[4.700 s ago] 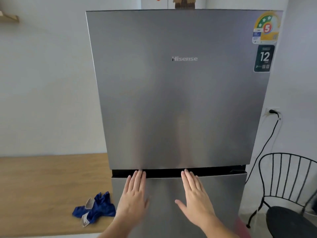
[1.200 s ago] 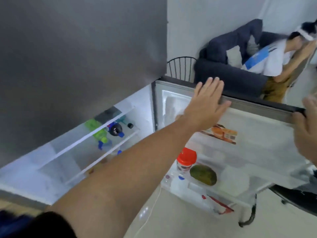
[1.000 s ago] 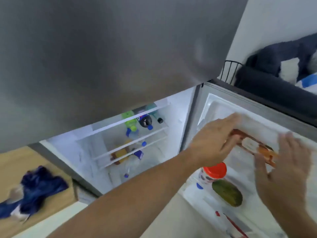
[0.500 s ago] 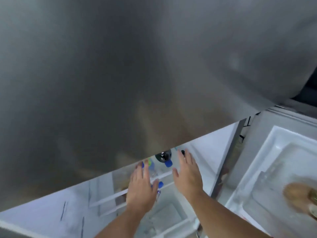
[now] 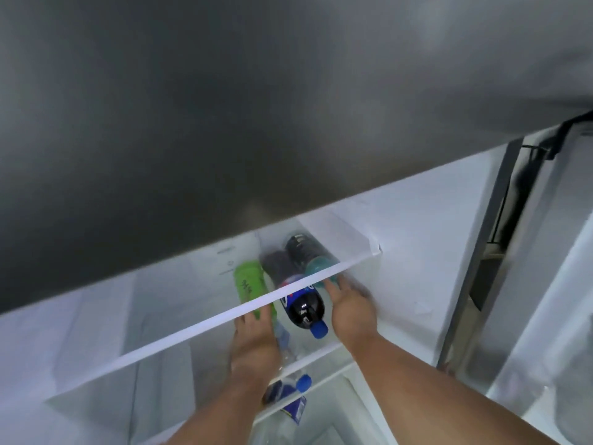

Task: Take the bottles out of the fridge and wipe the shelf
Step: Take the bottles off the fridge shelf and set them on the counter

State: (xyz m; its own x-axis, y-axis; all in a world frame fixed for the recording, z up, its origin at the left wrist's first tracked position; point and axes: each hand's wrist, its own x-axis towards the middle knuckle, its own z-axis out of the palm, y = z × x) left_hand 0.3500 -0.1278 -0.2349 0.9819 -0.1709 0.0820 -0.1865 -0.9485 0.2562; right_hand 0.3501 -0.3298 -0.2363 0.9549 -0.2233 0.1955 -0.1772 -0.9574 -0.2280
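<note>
Several bottles lie on their sides on a glass fridge shelf [image 5: 324, 351]: a green bottle [image 5: 247, 284], a dark cola bottle [image 5: 303, 305] with a blue cap, a teal bottle [image 5: 318, 272] and another dark bottle [image 5: 301, 250] behind. A higher shelf's white front trim [image 5: 192, 329] crosses in front of them. My left hand [image 5: 253, 340] reaches in at the green bottle's near end, its fingertips hidden by that trim. My right hand [image 5: 351, 308] is right of the cola bottle, fingers stretched to the teal bottle.
The closed steel freezer door [image 5: 256, 91] fills the top of the view. The lower fridge door [image 5: 545, 284] stands open on the right. One level down lies another bottle with a blue cap [image 5: 303, 382] and a blue label.
After the lower door swung open, my head came closer and lower. Both hands have moved deeper into the fridge, under the upper shelf, to either side of the cola bottle.
</note>
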